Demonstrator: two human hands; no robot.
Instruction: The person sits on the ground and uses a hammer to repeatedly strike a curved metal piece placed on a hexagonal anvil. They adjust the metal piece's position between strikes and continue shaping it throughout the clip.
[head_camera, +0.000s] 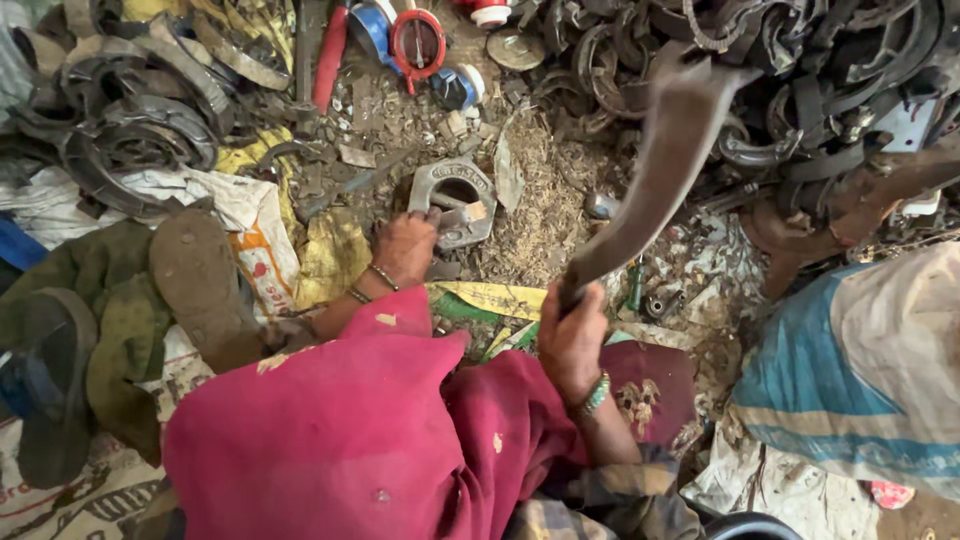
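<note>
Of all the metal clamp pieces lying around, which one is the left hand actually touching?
The grey clamp piece lying alone on the debris at centre, under the left hand. The others sit in dark heaps at the top corners, untouched.

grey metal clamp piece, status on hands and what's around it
Left hand pressing grey metal clamp piece. Right hand gripping raised broad blade. Scrap shavings all around.

— What is the person wearing?
— A magenta cloth draped loosely over the lap and arms, dotted with pale flecks, and checked fabric showing beneath it.
— Anything on the wrists?
— Thin metal bangles by the left hand (405, 248) — and a band of turquoise beads by the right hand (572, 340).
</note>
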